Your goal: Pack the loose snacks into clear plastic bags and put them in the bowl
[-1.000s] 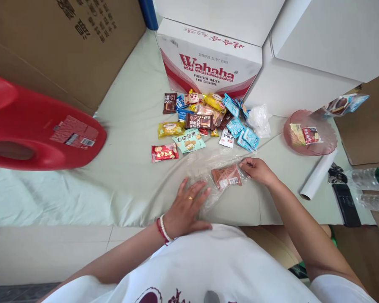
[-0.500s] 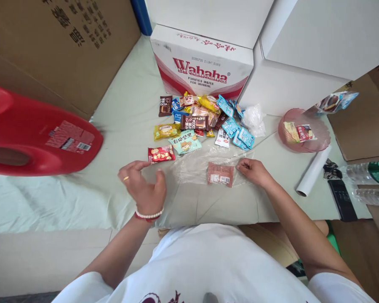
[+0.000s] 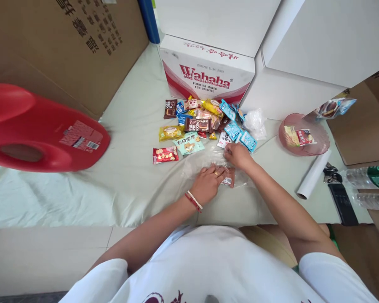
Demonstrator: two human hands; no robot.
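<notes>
A clear plastic bag (image 3: 192, 166) lies flat on the cloth-covered table, with a brown snack packet (image 3: 230, 179) inside or under its film; I cannot tell which. My left hand (image 3: 208, 181) rests over the packet's left part, fingers stretched out and pressing on the bag. Just beyond it, my right hand (image 3: 238, 155) is closed, its fingertips pinching the bag's far side. Close to those fingertips is a white snack packet (image 3: 224, 139). A red snack packet (image 3: 165, 155) and a mint-green packet (image 3: 188, 144) lie to the left.
A pile of wrapped snacks (image 3: 205, 115) sits before the Wahaha carton (image 3: 205, 75). Crumpled clear plastic (image 3: 255, 122) is beside it. To the right are a pink bowl (image 3: 284, 145), a white roll (image 3: 314, 174), a black phone (image 3: 343, 204) and bottles. A red jug (image 3: 50, 130) stands left.
My left hand has swung right from beside the red packet onto the bag and brown packet. My right hand has moved left and away from me, along the bag.
</notes>
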